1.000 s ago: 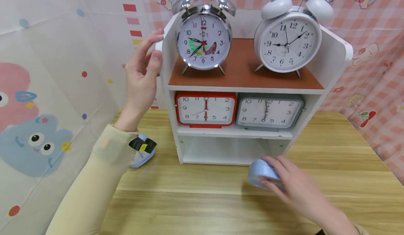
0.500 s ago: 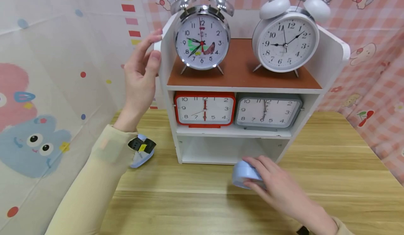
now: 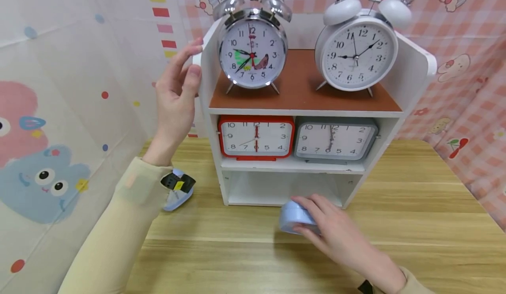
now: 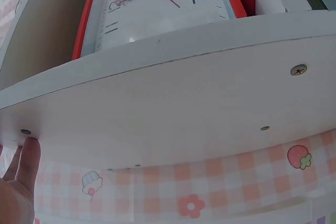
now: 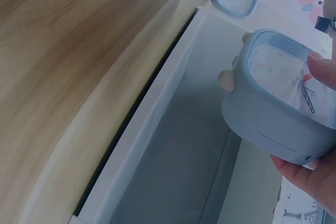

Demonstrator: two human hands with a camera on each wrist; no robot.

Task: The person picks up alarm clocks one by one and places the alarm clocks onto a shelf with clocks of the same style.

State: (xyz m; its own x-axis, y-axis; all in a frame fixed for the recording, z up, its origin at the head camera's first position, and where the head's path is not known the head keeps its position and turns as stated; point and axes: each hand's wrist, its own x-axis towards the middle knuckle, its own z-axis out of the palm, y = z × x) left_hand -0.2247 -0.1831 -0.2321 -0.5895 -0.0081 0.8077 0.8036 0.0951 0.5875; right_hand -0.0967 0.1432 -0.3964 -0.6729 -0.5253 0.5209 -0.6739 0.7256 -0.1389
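My right hand grips a small light-blue clock in front of the bottom compartment of a white shelf unit. In the right wrist view the clock shows a pale face and rounded knobs on one side, with the thumb over its front. My left hand rests its fingertips against the upper left side panel of the shelf, fingers nearly straight. Beneath the left wrist, a second light-blue clock sits on the table, partly hidden by the sleeve and wrist strap.
On the top shelf stand a silver twin-bell alarm clock and a white twin-bell clock. The middle compartment holds a red rectangular clock and a grey one. A wooden table lies below, with patterned cloth walls around.
My right hand has carried the light-blue clock leftward along the front of the shelf, slowing in the last half second. The left hand stays on the side panel.
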